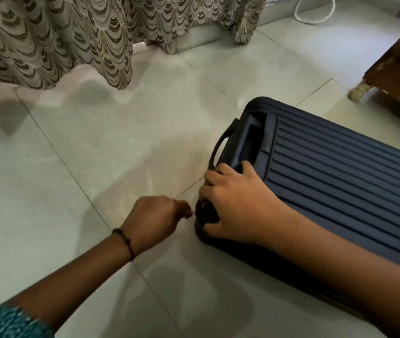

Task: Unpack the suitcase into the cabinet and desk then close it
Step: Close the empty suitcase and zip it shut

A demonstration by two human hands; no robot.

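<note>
Pinching the zipper pull [193, 214] in the left hand [153, 220] with the right hand [233, 203] gripping the suitcase [340, 179] corner looks right, just drag slowly round that bend so nothing snags.

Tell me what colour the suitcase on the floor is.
The suitcase is dark navy blue with ribbed stripes, best seen in the head view.

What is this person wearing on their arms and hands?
No gloves, and no rings that I can see. The left hand has a thin dark thread band round its wrist, and a teal, textured sleeve covers that arm higher up. The right hand and its forearm show no sleeve, watch or bangle.
</note>
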